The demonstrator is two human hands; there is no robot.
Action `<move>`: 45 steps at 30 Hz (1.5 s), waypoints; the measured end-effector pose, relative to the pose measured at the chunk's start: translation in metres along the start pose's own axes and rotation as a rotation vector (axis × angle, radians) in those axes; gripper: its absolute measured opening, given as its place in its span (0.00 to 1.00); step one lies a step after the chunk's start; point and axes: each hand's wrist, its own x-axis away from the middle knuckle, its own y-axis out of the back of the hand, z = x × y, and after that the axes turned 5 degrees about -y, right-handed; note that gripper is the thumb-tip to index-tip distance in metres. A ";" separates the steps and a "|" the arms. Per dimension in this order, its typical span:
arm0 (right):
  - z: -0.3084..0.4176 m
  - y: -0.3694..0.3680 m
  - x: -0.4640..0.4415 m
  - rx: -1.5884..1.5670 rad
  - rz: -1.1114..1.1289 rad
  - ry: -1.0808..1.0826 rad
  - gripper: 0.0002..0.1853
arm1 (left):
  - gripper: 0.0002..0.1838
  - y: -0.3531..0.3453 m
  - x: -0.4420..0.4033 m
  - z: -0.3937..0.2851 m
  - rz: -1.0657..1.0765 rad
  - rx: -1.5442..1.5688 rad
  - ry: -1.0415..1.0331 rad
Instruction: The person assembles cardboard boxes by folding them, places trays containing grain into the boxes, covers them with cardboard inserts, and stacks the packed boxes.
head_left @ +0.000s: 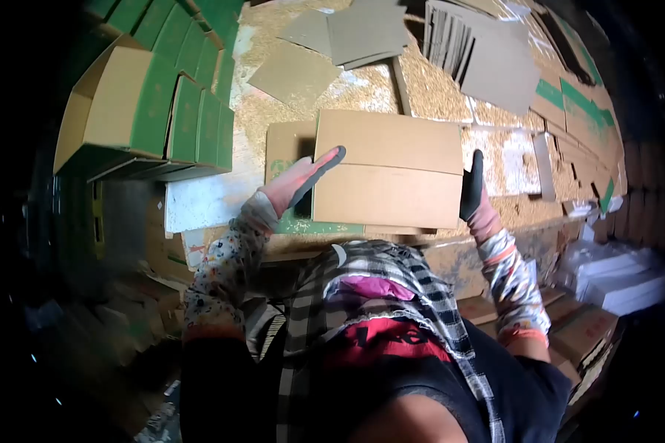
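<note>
A closed plain brown cardboard box (388,166) lies in front of me, its two top flaps meeting at a middle seam. My left hand (307,177), in a pink glove with a grey palm, is at the box's left side with fingers stretched out. At the right side is my right hand (476,188), similarly gloved, its fingers straight and pointing away from me. Both palms face the box; firm contact cannot be made out. Beneath the box, a cardboard piece with green print (288,136) shows at the left and front.
Green-and-brown boxes (151,103) are stacked at the left. Grey cardboard sheets (366,33) and a leaning sheet stack (499,63) lie at the back of the worn table (255,55). Flattened green-striped cartons (576,111) are at the right. White wrapped packs (617,277) sit lower right.
</note>
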 end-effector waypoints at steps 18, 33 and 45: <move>-0.071 0.037 -0.051 -0.787 -0.055 -0.417 0.27 | 0.17 0.032 -0.057 0.003 -0.634 -0.745 -0.134; -0.328 0.306 0.034 0.681 -0.940 -0.232 0.41 | 0.22 0.010 -0.067 -0.001 -0.720 -1.281 0.105; -0.080 0.115 0.049 -0.065 -0.351 -0.058 0.36 | 0.19 0.054 -0.035 0.051 -0.752 -0.049 -0.126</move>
